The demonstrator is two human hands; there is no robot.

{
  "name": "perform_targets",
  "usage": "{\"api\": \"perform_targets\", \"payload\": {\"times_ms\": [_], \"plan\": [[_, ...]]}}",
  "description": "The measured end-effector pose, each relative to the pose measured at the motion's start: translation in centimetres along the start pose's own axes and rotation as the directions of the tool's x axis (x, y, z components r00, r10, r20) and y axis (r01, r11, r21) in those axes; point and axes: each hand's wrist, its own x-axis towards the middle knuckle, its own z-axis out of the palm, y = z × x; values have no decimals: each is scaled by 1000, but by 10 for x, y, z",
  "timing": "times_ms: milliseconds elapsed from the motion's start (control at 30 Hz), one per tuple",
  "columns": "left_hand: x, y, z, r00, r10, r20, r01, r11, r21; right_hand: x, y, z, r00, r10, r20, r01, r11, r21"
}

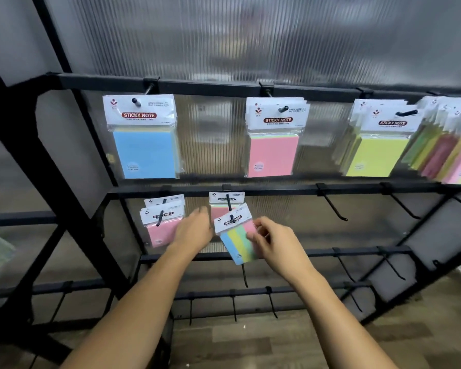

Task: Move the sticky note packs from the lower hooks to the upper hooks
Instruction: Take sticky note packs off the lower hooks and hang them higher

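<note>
My right hand [273, 242] pinches the striped pack [237, 243] by its right edge. My left hand [194, 230] hovers just beside it, fingers loose, holding nothing. The pack hangs on a lower hook [228, 202], tilted, header up-left, long axis slanting down to the right. Behind it hangs a second pack [225, 198]; pink packs [160, 230] hang to the left. Above, a blue pack [144, 153] hangs upright on an upper hook [136, 101].

Lower rail [277, 188], right: bare hooks [332, 205], open room between. Upper rail [210, 86]: free gap between blue pack [145, 153] and pink pack [273, 155].
</note>
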Motion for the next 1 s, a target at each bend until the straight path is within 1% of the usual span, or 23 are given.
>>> {"api": "perform_targets", "payload": {"times_ms": [100, 233, 400, 467, 567, 633, 700, 800, 900, 1000], "plan": [[5, 1, 4, 998, -46, 46, 50, 996, -76, -13, -5, -6, 999, -13, 36, 12, 1000, 17], [5, 12, 1, 998, -55, 43, 62, 982, -181, -22, -10, -11, 999, -30, 31, 30, 999, 24], [5, 16, 8, 994, -70, -83, 44, 957, -286, -28, -6, -20, 1000, 20, -6, -20, 999, 48], [0, 18, 13, 991, -76, -111, 37, 947, -320, -30, -5, -23, 999, 37, -21, -35, 998, 61], [-10, 19, 18, 984, -31, -174, -41, 916, -399, -35, -2, -25, 999, 45, -26, -43, 997, 70], [-19, 19, 20, 984, -23, -177, -58, 896, -439, -40, 1, -26, 999, 36, -23, -34, 996, 78], [-31, 19, 20, 984, -29, -173, -53, 890, -452, -46, 2, -28, 1000, 22, -22, -19, 995, 94], [-54, 18, 21, 981, 0, -194, -84, 900, -428, -54, 3, -30, 1000, 11, -17, -8, 990, 138], [-75, 18, 22, 988, -13, -157, -56, 902, -429, -61, 6, -35, 1000, 3, -15, 0, 979, 201], [-92, 30, 17, 988, -15, -156, -56, 897, -439, -71, 15, -49, 999, -8, -31, 15, 970, 245]]}}
